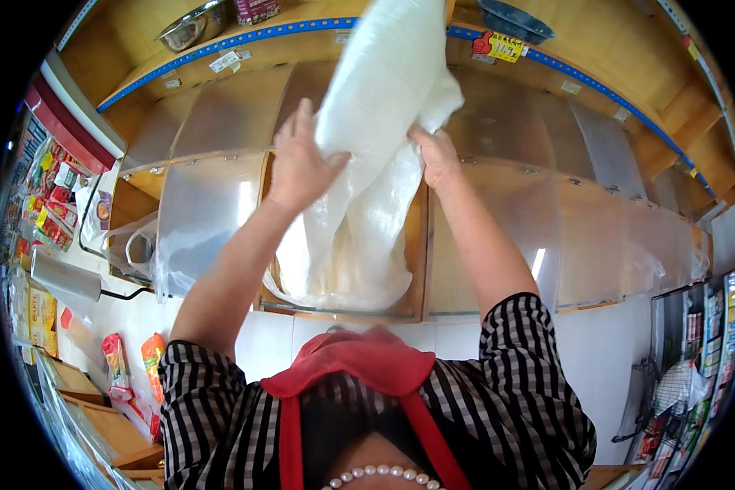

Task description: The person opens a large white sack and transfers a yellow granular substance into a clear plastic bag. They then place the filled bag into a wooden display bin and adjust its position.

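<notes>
A large white woven sack (383, 79) rises from an uncovered wooden bin compartment (416, 257) in front of me, its top cut off by the picture's upper edge. My right hand (438, 154) grips a fold at the sack's right side. Along the left side is my left hand (303, 165), thumb and fingers apart; whether its palm presses on the sack I cannot tell. White sheeting (355, 275) spreads down inside the compartment to its front edge. What the sack holds is hidden.
Clear-lidded wooden bins (496, 233) flank the compartment. On the shelf above stand a steel bowl (199, 27) and a dark basin (514, 21). To the left are a plastic bag roll (67, 275) and packaged goods (55, 208); a stocked rack (704, 343) is at right.
</notes>
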A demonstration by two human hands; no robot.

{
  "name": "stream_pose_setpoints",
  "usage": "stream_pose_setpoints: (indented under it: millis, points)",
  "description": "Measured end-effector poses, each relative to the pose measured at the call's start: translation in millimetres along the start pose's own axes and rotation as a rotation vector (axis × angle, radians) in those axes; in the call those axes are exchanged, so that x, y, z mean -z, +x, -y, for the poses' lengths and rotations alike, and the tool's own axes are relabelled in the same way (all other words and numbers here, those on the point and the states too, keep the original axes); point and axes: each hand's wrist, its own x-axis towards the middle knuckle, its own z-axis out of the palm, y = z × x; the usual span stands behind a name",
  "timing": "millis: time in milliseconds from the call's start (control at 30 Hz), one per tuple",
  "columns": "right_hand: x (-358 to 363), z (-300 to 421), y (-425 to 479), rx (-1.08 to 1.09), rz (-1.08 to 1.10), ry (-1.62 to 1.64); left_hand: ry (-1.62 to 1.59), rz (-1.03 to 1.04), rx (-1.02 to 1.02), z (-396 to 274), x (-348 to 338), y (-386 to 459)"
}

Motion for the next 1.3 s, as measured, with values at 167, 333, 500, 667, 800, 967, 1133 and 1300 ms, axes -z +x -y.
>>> stream_pose_setpoints:
  millis: [167,333,500,667,800,967,1133,1300]
  points:
    - [-25,56,-33,0.217,0.291,-0.128,-0.450,0.155,0.239,21,31,5]
    - [-21,101,-58,0.367,0.306,-0.726,-0.603,0.014,0.516,44,66,-6]
    - [-21,124,-71,0.450,0.090,-1.362,-0.367,0.042,0.473,69,116,-34]
    - [-40,133,-84,0.036,0.021,-1.013,-0.366,0.258,0.552,83,148,-33]
    - [-74,118,-113,0.181,-0.085,-0.820,-0.773,0.080,0.549,74,149,-46]
    - [-82,108,-128,0.340,-0.252,-0.655,-0.815,-0.068,0.392,82,142,-55]
    - [-70,100,-127,0.380,-0.157,-0.566,-0.820,-0.109,0.346,80,136,-50]
    - [-67,123,-105,0.439,-0.057,-0.526,-0.908,-0.204,0.252,77,142,-39]
